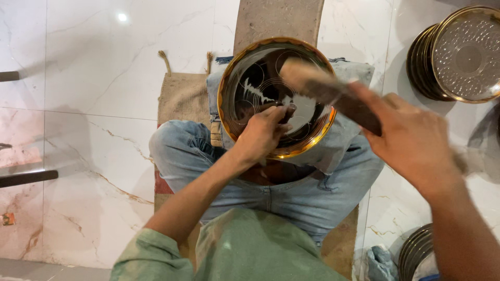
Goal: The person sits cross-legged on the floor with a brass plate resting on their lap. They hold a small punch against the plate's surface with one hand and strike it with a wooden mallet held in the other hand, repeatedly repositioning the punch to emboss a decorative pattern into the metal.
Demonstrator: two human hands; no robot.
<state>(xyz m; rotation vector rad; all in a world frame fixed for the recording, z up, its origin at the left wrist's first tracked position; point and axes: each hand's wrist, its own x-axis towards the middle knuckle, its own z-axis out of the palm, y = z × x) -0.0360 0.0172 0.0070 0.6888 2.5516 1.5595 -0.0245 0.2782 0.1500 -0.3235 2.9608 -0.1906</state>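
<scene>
**Bright overhead light, motion blur on one hand**

I see even, warm indoor light from above; a lamp glares as a small white spot on the marble floor (122, 17). The brass plate (250, 88) mirrors bright streaks along its rim. My right hand (411, 138) and the wooden mallet (328, 91) smear with motion blur. Soft shadows fall beside the plate stack (461, 54). Edges bow slightly.
</scene>
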